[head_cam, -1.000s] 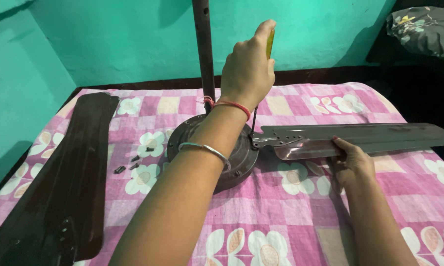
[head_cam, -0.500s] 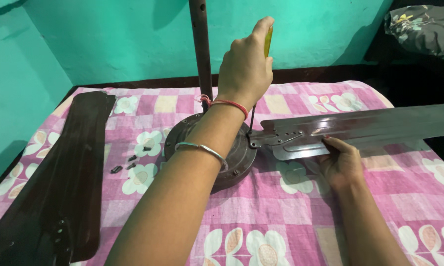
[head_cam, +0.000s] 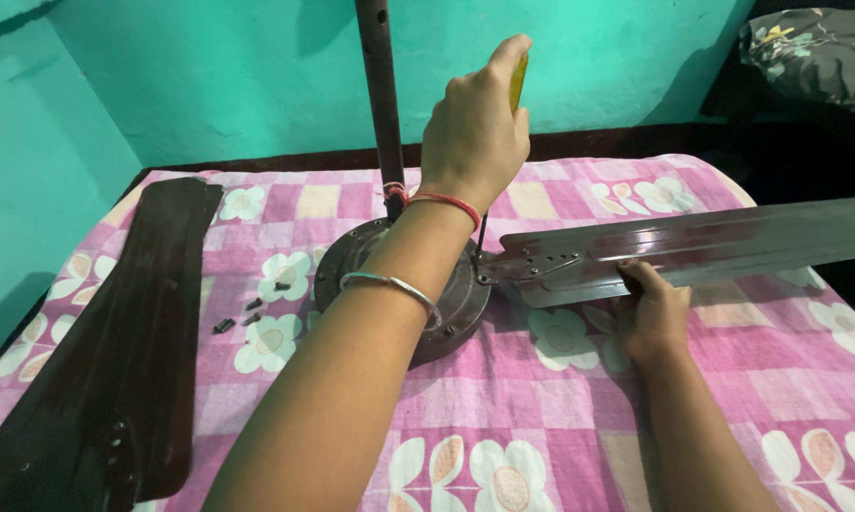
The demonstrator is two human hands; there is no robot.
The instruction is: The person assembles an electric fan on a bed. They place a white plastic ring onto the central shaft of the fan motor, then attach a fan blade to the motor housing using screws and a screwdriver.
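My left hand [head_cam: 475,123] is closed around a yellow-handled screwdriver [head_cam: 517,82]. Its thin shaft points down at the spot where a brown fan blade [head_cam: 731,237] meets the round ceiling-fan motor [head_cam: 458,305]. The motor lies on a pink flowered bedsheet [head_cam: 541,417], with its dark rod [head_cam: 382,104] standing upright. My right hand [head_cam: 650,313] grips the blade from below near its bracket end, holding it tilted with the far end raised. My left forearm hides part of the motor.
Detached dark fan blades [head_cam: 133,313] lie along the left side of the bed. Several small black screws [head_cam: 254,308] rest on the sheet left of the motor. Green walls close in behind and at left. A dark patterned cushion [head_cam: 816,47] sits at top right.
The blade's far end has lifted and its bracket end has shifted slightly towards the motor. My right hand rose with it. My left hand stays on the screwdriver.
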